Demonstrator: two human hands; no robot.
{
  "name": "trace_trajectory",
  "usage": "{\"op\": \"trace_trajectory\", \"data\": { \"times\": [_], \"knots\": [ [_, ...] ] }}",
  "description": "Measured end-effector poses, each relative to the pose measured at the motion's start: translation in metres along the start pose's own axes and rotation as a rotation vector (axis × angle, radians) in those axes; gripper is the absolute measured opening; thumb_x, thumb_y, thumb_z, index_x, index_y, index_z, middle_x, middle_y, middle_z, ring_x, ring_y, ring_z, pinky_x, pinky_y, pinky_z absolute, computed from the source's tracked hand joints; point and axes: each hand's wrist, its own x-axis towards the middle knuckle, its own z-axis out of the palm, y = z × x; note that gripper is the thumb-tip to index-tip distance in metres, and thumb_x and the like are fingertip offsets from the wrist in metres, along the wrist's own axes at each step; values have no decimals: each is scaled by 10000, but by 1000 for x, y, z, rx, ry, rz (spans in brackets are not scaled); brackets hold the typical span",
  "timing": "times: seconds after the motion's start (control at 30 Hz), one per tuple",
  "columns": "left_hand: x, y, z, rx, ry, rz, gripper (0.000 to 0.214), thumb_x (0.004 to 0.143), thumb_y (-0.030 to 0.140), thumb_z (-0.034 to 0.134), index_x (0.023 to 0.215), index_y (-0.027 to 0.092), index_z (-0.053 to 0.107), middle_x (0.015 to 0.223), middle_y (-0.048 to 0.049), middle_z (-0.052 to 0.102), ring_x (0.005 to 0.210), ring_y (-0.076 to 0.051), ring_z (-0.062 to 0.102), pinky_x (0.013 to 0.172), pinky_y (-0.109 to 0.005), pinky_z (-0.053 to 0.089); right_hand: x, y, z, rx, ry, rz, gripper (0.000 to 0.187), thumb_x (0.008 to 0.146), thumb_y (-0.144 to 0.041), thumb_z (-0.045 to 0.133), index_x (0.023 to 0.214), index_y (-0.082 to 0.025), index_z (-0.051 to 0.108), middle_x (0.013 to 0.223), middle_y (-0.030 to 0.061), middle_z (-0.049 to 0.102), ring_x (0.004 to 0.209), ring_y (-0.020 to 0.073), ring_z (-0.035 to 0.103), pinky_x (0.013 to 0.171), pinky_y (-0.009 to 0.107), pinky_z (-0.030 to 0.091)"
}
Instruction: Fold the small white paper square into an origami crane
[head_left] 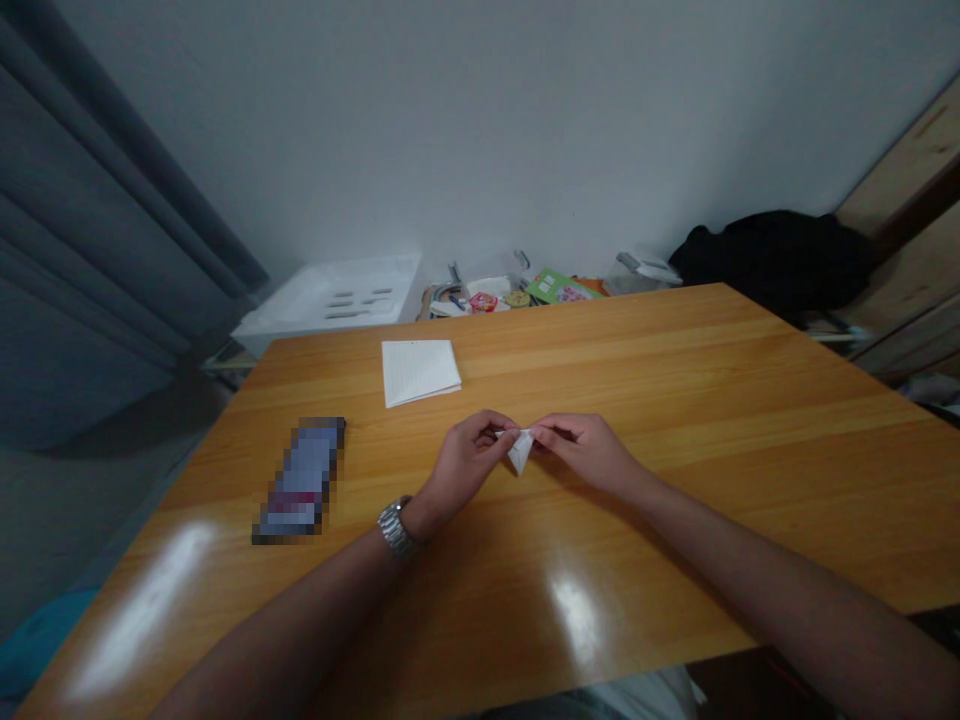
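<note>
Wooden worktop [675, 370] stood before a pale wall [480, 130]. Near the worktop's middle, left hand [472, 450] and right hand [581, 445] held a small folded paper [520, 457] between them, fingers [491, 420] pinched closed on its upper corners, tip toward the near edge. Phone [304, 480] and sheets [421, 372] lay leftward. Good handling seemed to require level corners, light, even pressure and edges aligned before creasing.

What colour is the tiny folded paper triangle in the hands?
The tiny folded paper triangle is white, seen in the head view.
</note>
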Motion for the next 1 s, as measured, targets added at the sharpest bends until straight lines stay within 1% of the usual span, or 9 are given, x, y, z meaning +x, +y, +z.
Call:
{"op": "trace_trajectory", "data": {
  "times": [0.2, 0.4, 0.53, 0.7, 0.83, 0.9, 1.0],
  "knots": [
    [1, 3, -2, 14, 13, -12, 217, 888, 365, 674, 877, 152, 709, 855, -58, 741, 763, -166, 691, 702, -251, 554, 1, 0, 2, 2, 11, -3, 344, 974, -441, 511, 906, -187, 733, 870, 55, 741, 805, 201, 664, 744, 304, 497],
    [2, 2, -1, 15, 2, -21, 215, 889, 357, 671, 890, 150, 728, 855, -56, 753, 770, -166, 697, 711, -249, 561, 2, 5, 3, 44, 34, 6, 263, 917, -409, 605, 903, -180, 734, 887, 60, 747, 819, 202, 667, 754, 308, 494],
    [2, 0, 0, 23, -15, -12, 210, 914, 339, 635, 916, 149, 726, 887, -53, 754, 804, -160, 700, 741, -243, 557, 4, 7, 3, 56, 48, 0, 242, 912, -383, 607, 888, -175, 729, 869, 59, 738, 807, 194, 660, 752, 308, 493],
    [1, -4, 1, 38, -11, 5, 171, 899, 307, 646, 904, 149, 711, 855, -40, 743, 766, -146, 697, 698, -219, 550, 2, 4, 7, 73, 39, 0, 201, 905, -349, 614, 861, -173, 700, 841, 49, 721, 784, 180, 650, 736, 297, 492],
    [-1, -2, 2, 79, -12, 13, 160, 889, 299, 657, 899, 148, 708, 841, -38, 738, 751, -142, 692, 675, -210, 544, 0, -2, 9, 49, 33, 6, 176, 902, -328, 619, 855, -173, 687, 813, 36, 707, 761, 168, 637, 707, 279, 484],
    [-1, 0, 3, 96, -8, 16, 161, 891, 298, 659, 898, 147, 713, 846, -41, 740, 754, -141, 693, 679, -209, 544, 0, -3, 10, 25, 39, -7, 171, 908, -315, 611, 842, -175, 684, 802, 31, 698, 755, 163, 626, 705, 275, 478],
    [-1, 0, 2, 61, -16, 10, 185, 902, 320, 654, 911, 147, 716, 849, -45, 745, 756, -144, 699, 690, -214, 555, 1, 0, 8, 1, 53, -42, 179, 919, -313, 602, 833, -178, 684, 793, 23, 684, 749, 158, 611, 708, 275, 467]
  ]
}}
